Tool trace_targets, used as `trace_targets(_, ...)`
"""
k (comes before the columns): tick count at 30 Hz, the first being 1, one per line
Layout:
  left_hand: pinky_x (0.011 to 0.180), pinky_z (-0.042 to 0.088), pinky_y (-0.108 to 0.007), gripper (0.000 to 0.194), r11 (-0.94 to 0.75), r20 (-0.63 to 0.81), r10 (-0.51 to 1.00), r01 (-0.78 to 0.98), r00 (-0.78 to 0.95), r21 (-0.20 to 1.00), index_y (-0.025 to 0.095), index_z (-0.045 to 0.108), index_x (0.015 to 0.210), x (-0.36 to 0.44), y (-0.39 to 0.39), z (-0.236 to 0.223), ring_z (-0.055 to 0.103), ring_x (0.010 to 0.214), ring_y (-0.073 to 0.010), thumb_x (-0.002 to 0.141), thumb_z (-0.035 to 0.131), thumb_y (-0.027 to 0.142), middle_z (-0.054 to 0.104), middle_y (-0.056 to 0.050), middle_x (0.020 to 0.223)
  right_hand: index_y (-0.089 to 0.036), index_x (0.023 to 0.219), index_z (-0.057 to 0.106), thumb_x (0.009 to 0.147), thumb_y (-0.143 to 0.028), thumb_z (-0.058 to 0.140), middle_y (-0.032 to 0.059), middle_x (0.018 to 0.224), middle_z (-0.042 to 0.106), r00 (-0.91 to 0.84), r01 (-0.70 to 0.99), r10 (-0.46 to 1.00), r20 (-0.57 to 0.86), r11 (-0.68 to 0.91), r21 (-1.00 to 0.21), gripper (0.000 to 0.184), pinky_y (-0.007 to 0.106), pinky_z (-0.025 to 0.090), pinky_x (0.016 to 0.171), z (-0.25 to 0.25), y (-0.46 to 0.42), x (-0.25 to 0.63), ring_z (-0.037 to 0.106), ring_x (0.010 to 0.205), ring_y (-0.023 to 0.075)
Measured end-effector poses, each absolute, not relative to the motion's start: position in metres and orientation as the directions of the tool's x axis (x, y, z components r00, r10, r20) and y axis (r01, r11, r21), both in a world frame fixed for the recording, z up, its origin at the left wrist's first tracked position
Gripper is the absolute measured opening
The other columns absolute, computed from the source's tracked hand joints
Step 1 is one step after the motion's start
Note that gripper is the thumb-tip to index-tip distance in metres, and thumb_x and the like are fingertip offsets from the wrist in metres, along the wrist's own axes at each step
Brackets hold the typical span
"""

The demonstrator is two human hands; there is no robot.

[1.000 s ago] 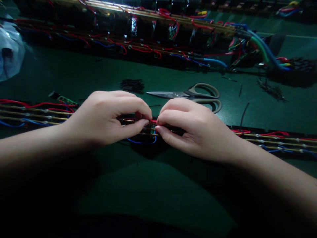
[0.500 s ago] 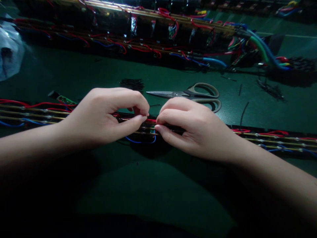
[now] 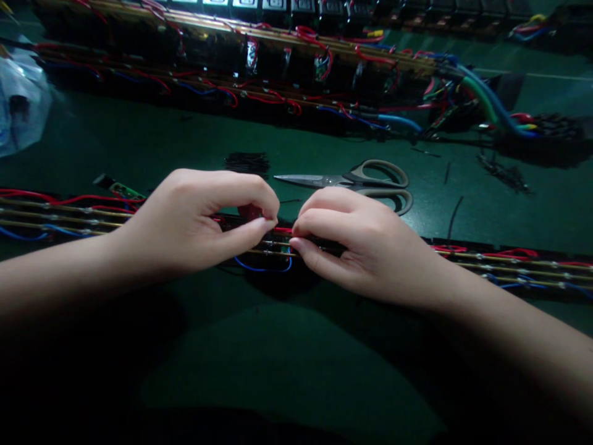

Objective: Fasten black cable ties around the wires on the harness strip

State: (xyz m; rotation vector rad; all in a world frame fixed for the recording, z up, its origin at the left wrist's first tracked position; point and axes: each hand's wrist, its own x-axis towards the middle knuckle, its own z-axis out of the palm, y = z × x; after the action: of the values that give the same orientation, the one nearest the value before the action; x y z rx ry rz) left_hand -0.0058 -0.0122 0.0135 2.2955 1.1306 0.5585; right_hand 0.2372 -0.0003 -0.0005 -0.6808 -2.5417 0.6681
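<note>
A long strip of brass rails with red and blue wires (image 3: pixel 60 213) runs left to right across the green mat in front of me. My left hand (image 3: pixel 194 219) is closed in a pinch over the strip's middle, thumb against fingertips at a red wire (image 3: pixel 282 230). My right hand (image 3: pixel 365 244) is also closed, thumb and fingers pinching the rails just right of the left hand. A blue wire loop (image 3: pixel 264 267) hangs below the strip between the two hands. What sits inside each pinch is too small to make out.
Grey-handled scissors (image 3: pixel 361 181) lie just behind my hands, beside a bundle of short black pieces (image 3: pixel 247 162). A second wired strip with black modules (image 3: pixel 278 68) spans the back of the mat. A clear plastic bag (image 3: pixel 21 102) sits far left; loose black bits lie at right.
My left thumb and fingers shifted slightly on the red wire, lifting a little off the rails. My right hand stayed in place. The view tilted down a touch.
</note>
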Motion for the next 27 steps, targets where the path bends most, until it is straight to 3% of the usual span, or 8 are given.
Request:
trace_targets(10,0.069,0.051,-0.020,0.010,-0.543,0.223,0.817,0.581,0.532,0.606,0.022,0.067,0.091,-0.0079,-0.0117,0.0083,0.067,0.074,-0.0098,0.096,0.059,0.023,0.072,0.005,0.086,-0.011,0.087,0.072,0.101,-0.019,0.057,0.0094,0.089,0.068,-0.789,0.351,0.553,0.267,0.763,-0.543,0.022,0.031,0.043,0.069,-0.0006,-0.0001,0.2373,0.060,0.080,0.0183)
trace_targets(18,0.072,0.052,-0.020,0.007,-0.500,0.172,0.831,0.573,0.529,0.649,0.022,0.063,0.092,-0.0046,-0.0083,0.0060,0.068,0.079,-0.0109,0.095,0.057,0.024,0.070,0.004,0.089,-0.009,0.086,0.073,0.101,-0.019,0.057,0.0096,0.087,0.067,-0.786,0.337,0.546,0.291,0.772,-0.539,0.024,0.030,0.043,0.069,-0.0032,0.0007,0.2366,0.061,0.079,0.0185)
trace_targets(27,0.071,0.050,-0.022,0.011,-0.568,0.165,0.772,0.550,0.614,0.612,0.023,0.072,0.092,-0.0068,-0.0059,0.0044,0.069,0.079,-0.0114,0.093,0.062,0.026,0.075,0.004,0.088,-0.009,0.085,0.072,0.101,-0.018,0.057,0.0100,0.088,0.067,-0.790,0.334,0.539,0.291,0.777,-0.533,0.023,0.031,0.044,0.069,-0.0017,0.0005,0.2379,0.061,0.079,0.0187)
